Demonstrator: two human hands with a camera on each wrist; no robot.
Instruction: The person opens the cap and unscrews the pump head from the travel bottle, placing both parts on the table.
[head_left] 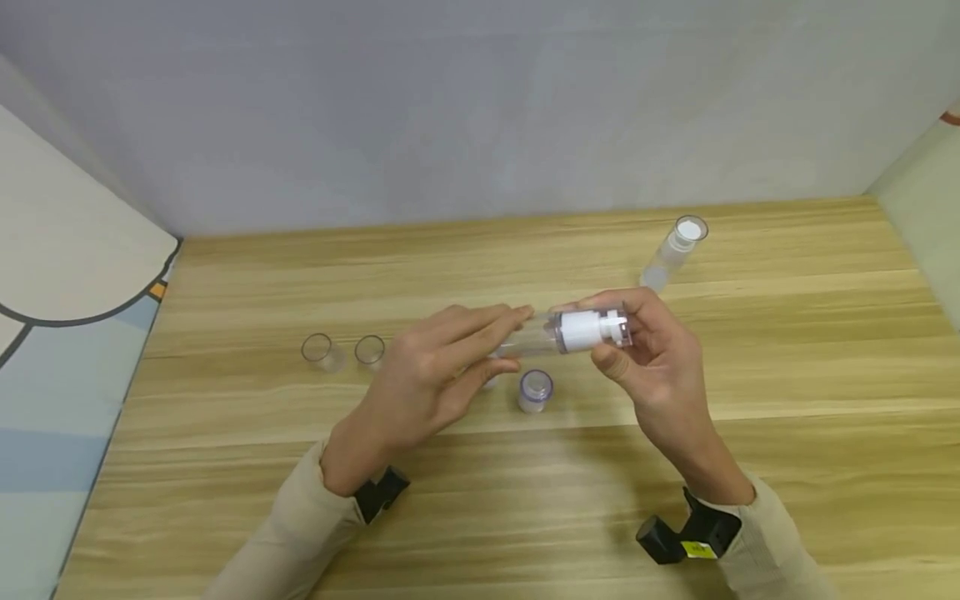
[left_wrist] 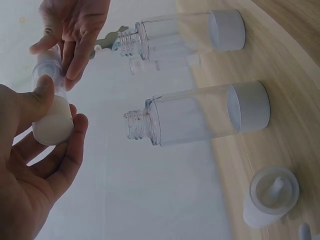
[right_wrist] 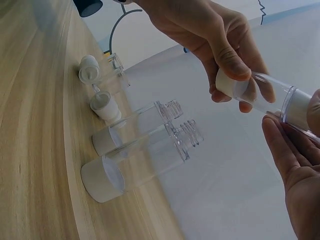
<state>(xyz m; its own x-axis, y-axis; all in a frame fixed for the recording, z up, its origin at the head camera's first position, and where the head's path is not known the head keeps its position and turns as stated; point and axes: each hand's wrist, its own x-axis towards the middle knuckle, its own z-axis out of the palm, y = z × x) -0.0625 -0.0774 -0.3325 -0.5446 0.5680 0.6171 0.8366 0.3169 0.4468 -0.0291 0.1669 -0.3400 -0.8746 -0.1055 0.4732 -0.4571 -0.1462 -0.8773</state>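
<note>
A clear pump bottle (head_left: 528, 337) with a white base and a white pump top is held sideways between both hands. My left hand (head_left: 431, 367) grips the base end; in the left wrist view its thumb and fingers curl round the white base (left_wrist: 52, 122). My right hand (head_left: 660, 358) holds the pump end, thumb on the near side and fingers behind, where a clear cap (head_left: 625, 325) covers the white pump head. Below the held bottle stands a clear bottle (head_left: 536, 392) with a bare neck. In the right wrist view two such bottles with threaded necks (right_wrist: 187, 135) show.
Two clear cups (head_left: 322, 353) with dark rims stand left of my left hand. A capped bottle (head_left: 671, 254) stands at the back right. White pump parts (left_wrist: 272, 195) stand on the wooden table (head_left: 262, 483). A grey wall (head_left: 480, 125) rises behind its back edge.
</note>
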